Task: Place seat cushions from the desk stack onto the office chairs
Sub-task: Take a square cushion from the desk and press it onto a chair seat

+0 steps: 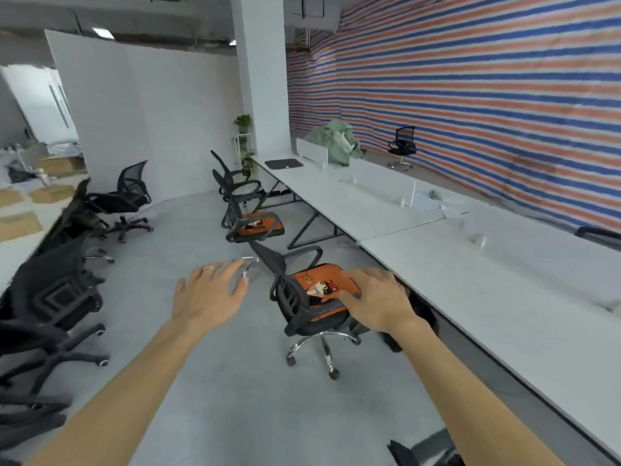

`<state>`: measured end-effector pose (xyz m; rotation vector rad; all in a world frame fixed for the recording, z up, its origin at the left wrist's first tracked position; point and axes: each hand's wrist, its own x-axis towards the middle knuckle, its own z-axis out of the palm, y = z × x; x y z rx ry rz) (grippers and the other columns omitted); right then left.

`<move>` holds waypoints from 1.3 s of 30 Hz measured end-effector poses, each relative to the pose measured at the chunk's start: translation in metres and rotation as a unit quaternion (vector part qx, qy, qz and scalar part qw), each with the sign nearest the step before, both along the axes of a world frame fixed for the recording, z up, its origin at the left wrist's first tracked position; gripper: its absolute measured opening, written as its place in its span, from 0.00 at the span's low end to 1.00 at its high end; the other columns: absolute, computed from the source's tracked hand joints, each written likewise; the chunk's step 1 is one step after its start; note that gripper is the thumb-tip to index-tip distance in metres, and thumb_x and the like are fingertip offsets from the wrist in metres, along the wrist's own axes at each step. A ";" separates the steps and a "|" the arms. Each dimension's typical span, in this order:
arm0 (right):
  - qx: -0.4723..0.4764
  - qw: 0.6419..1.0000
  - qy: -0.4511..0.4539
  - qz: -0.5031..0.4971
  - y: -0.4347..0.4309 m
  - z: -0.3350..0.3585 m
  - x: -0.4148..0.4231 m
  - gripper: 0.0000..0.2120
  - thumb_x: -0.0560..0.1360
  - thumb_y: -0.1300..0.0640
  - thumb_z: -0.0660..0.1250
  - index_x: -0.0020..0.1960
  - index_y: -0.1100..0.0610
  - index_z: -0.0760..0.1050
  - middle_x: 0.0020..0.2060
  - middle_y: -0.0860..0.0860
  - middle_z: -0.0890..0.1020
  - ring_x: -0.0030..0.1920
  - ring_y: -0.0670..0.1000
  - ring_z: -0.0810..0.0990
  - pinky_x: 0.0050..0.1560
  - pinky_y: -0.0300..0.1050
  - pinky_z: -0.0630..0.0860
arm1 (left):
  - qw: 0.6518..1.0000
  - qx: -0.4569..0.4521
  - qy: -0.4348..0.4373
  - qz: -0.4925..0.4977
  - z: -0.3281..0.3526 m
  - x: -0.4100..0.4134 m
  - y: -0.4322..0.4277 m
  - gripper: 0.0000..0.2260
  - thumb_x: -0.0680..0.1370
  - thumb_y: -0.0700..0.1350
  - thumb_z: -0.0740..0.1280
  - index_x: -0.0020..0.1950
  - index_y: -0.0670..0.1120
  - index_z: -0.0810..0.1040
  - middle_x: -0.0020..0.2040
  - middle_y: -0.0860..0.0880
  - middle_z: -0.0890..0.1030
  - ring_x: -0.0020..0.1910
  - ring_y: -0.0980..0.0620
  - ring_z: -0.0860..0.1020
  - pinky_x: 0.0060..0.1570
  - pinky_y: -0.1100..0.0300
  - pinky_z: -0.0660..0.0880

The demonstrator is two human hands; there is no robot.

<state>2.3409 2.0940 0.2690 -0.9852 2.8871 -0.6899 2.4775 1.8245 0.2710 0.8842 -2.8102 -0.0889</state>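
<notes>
An orange seat cushion with a cartoon print (319,285) lies on the seat of the nearest black mesh office chair (290,297), which stands beside the long white desk (470,280). My right hand (373,299) hovers over the cushion's near right part with fingers spread; whether it touches the cushion I cannot tell. My left hand (208,290) is held out empty over the floor, left of the chair's backrest, fingers straight. A second orange cushion (258,227) lies on the following chair (238,216) farther along the desk. No stack of cushions is in view.
A third chair (232,178) without a cushion stands farther back at the desk. Several black chairs (53,290) crowd the left side. A white pillar (260,72) and a partition wall (134,105) rise behind. Grey floor (188,237) lies open between the rows.
</notes>
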 end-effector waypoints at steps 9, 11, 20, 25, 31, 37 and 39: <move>0.026 0.999 0.015 0.032 -0.223 0.011 -0.158 0.23 0.80 0.44 0.58 0.75 0.42 0.65 0.76 0.48 0.66 0.77 0.55 0.55 0.76 0.57 0.55 | 0.999 0.023 0.029 0.022 -0.015 -0.155 -0.200 0.23 0.81 0.62 0.49 0.77 0.65 0.58 0.78 0.52 0.63 0.77 0.48 0.58 0.73 0.45 0.57; 0.028 0.999 0.022 0.025 -0.266 0.009 -0.181 0.23 0.81 0.44 0.58 0.75 0.41 0.64 0.76 0.48 0.65 0.77 0.55 0.55 0.75 0.58 0.54 | 0.999 0.018 0.030 0.004 -0.017 -0.187 -0.239 0.23 0.81 0.62 0.50 0.77 0.64 0.58 0.77 0.52 0.64 0.77 0.48 0.58 0.73 0.45 0.57; 0.020 1.000 0.013 -0.016 -0.455 0.001 -0.293 0.21 0.81 0.43 0.58 0.74 0.40 0.66 0.74 0.46 0.67 0.77 0.55 0.56 0.75 0.58 0.58 | 0.997 0.015 0.028 -0.071 -0.010 -0.317 -0.431 0.23 0.81 0.62 0.51 0.77 0.63 0.59 0.77 0.50 0.64 0.77 0.47 0.59 0.73 0.41 0.57; 0.013 1.000 0.004 -0.026 -0.555 -0.013 -0.377 0.22 0.81 0.42 0.57 0.74 0.41 0.66 0.74 0.46 0.67 0.76 0.56 0.58 0.74 0.57 0.60 | 0.997 0.006 0.035 -0.068 -0.007 -0.399 -0.535 0.22 0.81 0.61 0.52 0.76 0.64 0.60 0.77 0.51 0.65 0.76 0.47 0.60 0.73 0.43 0.57; 0.000 0.999 -0.036 0.022 -0.701 -0.042 -0.490 0.21 0.80 0.43 0.59 0.72 0.41 0.69 0.72 0.47 0.70 0.75 0.56 0.61 0.72 0.59 0.64 | 0.999 0.024 0.005 -0.036 -0.040 -0.480 -0.657 0.23 0.81 0.61 0.52 0.77 0.64 0.60 0.77 0.52 0.64 0.76 0.49 0.58 0.74 0.44 0.55; -0.017 0.997 -0.060 0.035 -0.832 -0.047 -0.588 0.20 0.78 0.42 0.60 0.70 0.40 0.72 0.69 0.45 0.74 0.71 0.56 0.67 0.69 0.61 0.67 | 0.999 0.034 -0.018 -0.004 -0.051 -0.551 -0.774 0.22 0.81 0.61 0.52 0.77 0.64 0.60 0.77 0.52 0.63 0.77 0.49 0.57 0.74 0.45 0.54; -0.004 0.997 -0.066 0.045 -0.875 -0.050 -0.621 0.21 0.78 0.41 0.59 0.70 0.40 0.71 0.70 0.45 0.73 0.70 0.56 0.67 0.69 0.61 0.68 | 0.999 0.038 -0.014 0.001 -0.056 -0.583 -0.816 0.23 0.81 0.61 0.52 0.77 0.64 0.60 0.77 0.52 0.64 0.77 0.49 0.57 0.75 0.44 0.53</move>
